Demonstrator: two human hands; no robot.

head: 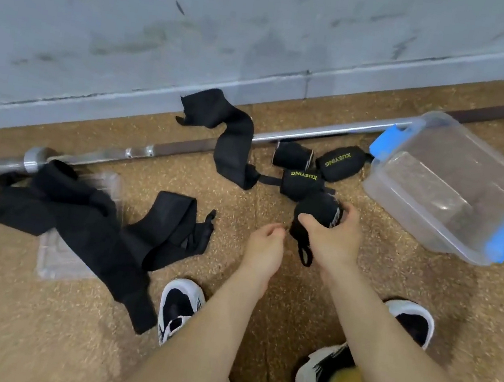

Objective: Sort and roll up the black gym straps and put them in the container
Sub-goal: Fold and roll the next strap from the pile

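**A:** Nearest first. Your left hand (264,241) hangs low over the floor (288,293), fingers loosely curled, with nothing in it that I can see. Just beside it, your right hand (335,235) grips the rolled strap (316,211) from above, thumb on the near side.

**B:** How do I do this step well?

**A:** Judgement only: the roll looks finished, but its end loop (304,256) dangles below your hand. Hold the grip round the whole roll so the winding cannot spring loose. Bring the left hand in to tuck the loop if it snags, then carry the roll right to the container (403,209).

**B:** And the other straps?

**A:** Three finished rolls (302,181) lie bunched just beyond your right hand. Two show yellow lettering. The container next to them is clear with blue clips, and no straps are visible inside. Left of you, loose straps (78,218) lie heaped over a clear lid (53,260). Farther off, one more loose strap (234,143) is draped across the barbell (185,146) by the wall.
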